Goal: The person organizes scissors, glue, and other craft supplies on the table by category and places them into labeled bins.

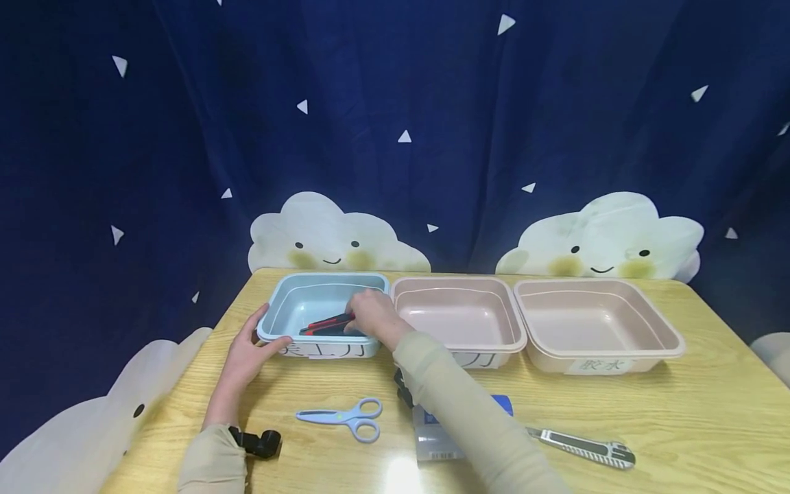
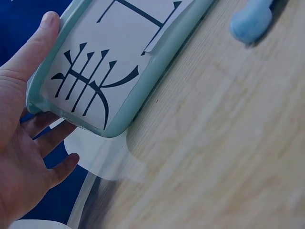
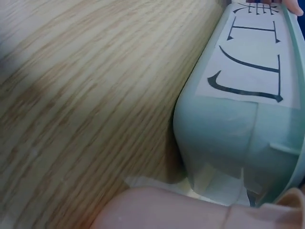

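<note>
- My right hand (image 1: pixel 373 314) reaches down inside the light-blue bin (image 1: pixel 308 298), toward its 4 o'clock corner, pinching the right end of a red-and-black utility knife (image 1: pixel 333 320). My knuckles hide some fingertips, and I can't tell whether there are one or two knives.
- The knife's far end points to about 9 o'clock, low in the bin.
- My left hand (image 1: pixel 243 353) grips the bin's 8 o'clock corner: thumb at the front rim, fingers spread along the side.
- I judge a light pinch on the handle safest, fingers well away from the 9 o'clock end, since I can't see whether the blade is out.
- Steady left-hand pressure should stop the bin sliding; lifting its rim would tip it.
- My right sleeve (image 1: pixel 475 418) crosses above a clear bottle (image 1: pixel 432 439) between 4 and 5 o'clock of the bin, so a raised elbow should avoid knocking it.
</note>
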Motion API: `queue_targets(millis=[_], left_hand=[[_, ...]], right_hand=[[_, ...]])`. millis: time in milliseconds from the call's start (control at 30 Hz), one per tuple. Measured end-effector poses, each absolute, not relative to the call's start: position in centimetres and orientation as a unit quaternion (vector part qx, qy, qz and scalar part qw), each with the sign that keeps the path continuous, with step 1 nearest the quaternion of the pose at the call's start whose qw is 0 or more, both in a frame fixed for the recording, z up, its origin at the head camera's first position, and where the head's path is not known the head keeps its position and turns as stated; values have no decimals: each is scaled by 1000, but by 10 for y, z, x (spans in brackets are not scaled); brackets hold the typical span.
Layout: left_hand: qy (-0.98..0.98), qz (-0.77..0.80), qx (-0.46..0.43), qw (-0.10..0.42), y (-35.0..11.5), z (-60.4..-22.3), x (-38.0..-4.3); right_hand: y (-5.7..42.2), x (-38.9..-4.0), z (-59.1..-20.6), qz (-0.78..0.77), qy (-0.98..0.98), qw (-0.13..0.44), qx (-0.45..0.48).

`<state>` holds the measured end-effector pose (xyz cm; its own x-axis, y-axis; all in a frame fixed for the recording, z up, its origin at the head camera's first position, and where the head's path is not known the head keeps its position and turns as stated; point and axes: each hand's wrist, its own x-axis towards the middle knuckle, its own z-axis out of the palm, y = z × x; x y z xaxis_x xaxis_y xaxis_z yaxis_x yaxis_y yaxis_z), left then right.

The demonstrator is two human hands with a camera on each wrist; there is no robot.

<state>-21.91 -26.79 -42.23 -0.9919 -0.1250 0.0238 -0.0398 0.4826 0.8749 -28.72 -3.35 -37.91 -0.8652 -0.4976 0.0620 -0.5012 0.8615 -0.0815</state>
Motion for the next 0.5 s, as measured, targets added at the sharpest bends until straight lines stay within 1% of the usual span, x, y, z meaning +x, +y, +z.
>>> queue_targets(millis=[500], left_hand=[[-858,-510,45,43,-267,-424,-220]], right_hand=[[-36,-290,-380,25,-966,-5,256]])
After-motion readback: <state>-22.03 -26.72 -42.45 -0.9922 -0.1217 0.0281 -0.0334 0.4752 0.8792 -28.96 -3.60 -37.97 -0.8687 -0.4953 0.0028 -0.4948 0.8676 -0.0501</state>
